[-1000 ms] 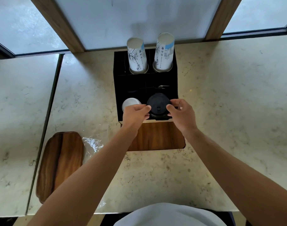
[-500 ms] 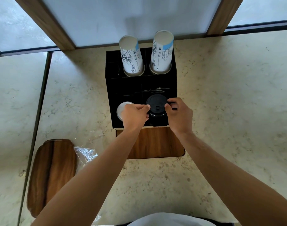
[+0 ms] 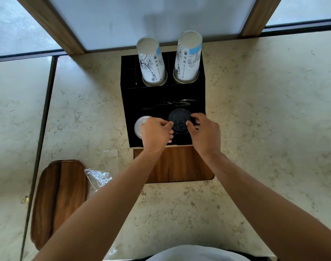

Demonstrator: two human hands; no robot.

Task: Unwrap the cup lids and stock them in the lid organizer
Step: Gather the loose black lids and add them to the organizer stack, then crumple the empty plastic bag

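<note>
Matt black plastic on the lids and lid organizer; printed paper on the cups. Polished, veined stone for the desk. Smooth, glossy-grained wood on the board. Crinkled, shiny clear plastic wrap.

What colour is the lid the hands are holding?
Black. The lid shows clearly in the head view, between both hands.

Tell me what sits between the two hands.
The black lid, held from both sides by the left hand and right hand, seen in the head view.
</note>
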